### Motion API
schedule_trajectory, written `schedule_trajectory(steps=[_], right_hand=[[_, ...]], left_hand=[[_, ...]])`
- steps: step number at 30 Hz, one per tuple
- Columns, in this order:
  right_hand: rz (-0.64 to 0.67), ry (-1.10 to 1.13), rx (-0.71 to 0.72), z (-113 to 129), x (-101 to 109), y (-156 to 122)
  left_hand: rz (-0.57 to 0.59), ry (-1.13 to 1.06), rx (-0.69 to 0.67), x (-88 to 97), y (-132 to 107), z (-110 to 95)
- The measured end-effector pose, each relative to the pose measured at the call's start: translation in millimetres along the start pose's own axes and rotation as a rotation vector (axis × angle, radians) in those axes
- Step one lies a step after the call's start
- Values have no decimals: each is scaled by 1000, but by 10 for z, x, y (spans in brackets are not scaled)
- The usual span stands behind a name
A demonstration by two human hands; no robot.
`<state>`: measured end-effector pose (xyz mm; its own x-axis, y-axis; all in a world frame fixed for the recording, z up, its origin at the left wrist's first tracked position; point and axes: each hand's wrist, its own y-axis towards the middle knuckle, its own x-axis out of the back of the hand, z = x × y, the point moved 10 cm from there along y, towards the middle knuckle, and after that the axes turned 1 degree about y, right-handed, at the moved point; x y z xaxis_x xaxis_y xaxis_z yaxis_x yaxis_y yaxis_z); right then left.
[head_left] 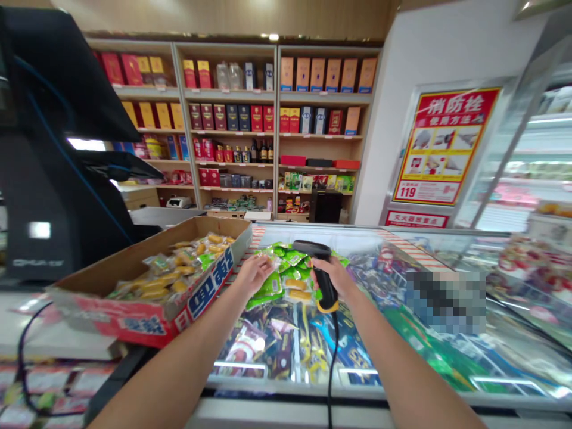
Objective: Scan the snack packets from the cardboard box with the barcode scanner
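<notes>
My right hand is closed round the grip of a black barcode scanner with an orange base; its head points down at a heap of green snack packets lying on the glass lid of a chest freezer. My left hand rests on the left side of that heap, fingers curled onto a green packet. The scanner's black cable hangs down towards me between my forearms.
An open cardboard box of yellow wrapped snacks sits at the left, beside a black till terminal. Frozen goods show under the freezer glass. Shelves of boxed bottles line the back wall. A red fire-hydrant poster hangs at the right.
</notes>
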<state>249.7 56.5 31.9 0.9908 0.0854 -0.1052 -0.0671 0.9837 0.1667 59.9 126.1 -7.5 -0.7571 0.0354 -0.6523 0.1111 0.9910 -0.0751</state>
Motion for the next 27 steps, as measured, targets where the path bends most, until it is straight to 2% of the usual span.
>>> schedule_trajectory(steps=[3, 6, 9, 14, 18, 27], right_hand=[[161, -118, -37, -32, -151, -49], [266, -226, -20, -48, -252, -95], [300, -256, 28, -56, -294, -105], [301, -248, 31, -116, -330, -101], [295, -229, 16, -116, -359, -125], [272, -251, 6, -86, -371, -158]], left_hand=[[110, 96, -175, 44, 66, -161], [191, 59, -285, 45, 49, -295], [236, 18, -309, 32, 48, -331], [333, -21, -245, -59, 22, -241], [325, 17, -202, -82, -24, -177], [225, 33, -234, -33, -37, -222]])
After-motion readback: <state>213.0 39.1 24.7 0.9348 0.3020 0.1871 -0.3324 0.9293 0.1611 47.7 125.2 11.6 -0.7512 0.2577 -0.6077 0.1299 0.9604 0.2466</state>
